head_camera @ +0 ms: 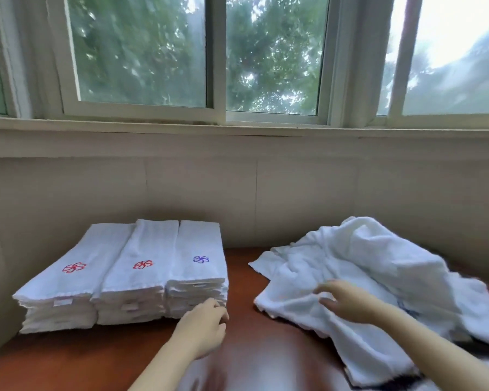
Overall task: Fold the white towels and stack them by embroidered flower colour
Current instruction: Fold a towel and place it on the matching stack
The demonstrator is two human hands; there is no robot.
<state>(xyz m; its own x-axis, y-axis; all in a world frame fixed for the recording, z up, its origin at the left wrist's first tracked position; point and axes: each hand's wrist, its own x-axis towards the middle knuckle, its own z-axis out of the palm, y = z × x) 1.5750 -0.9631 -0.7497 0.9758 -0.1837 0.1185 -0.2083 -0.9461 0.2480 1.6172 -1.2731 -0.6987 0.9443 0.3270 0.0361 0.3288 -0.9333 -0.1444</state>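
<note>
On the reddish-brown table point(251, 348), three stacks of folded white towels stood side by side at about ten o'clock from the person. The left red-flower stack point(76, 277) and the middle red-flower stack point(150, 249) touched each other, and the blue-flower stack point(198, 244) sat just beside them on the right. A heap of unfolded towels point(364, 255) lay at about two o'clock, well apart from the stacks, its near edge trailing toward five o'clock. The left hand point(202, 325) hovered at the near right corner of the blue-flower stack with its fingers loosely curled and holding nothing; contact with the stack could not be confirmed. The right hand point(347, 301) lay on the heap with its fingers reaching forward and its thumb apart beneath them. Blur made it impossible to tell whether any cloth was pinched. The chief risk seemed to be in the heap: several layers overlapped, so a careless pull would likely drag two towels at once or draw the trailing edge off the table. A faint blue mark point(407, 309) showed on the cloth near the right wrist, but most embroidery was buried. A towel folded flower-side in could therefore end up on the wrong colour stack. The left hand, being so close, could also nudge the tall blue-flower stack askew.
</note>
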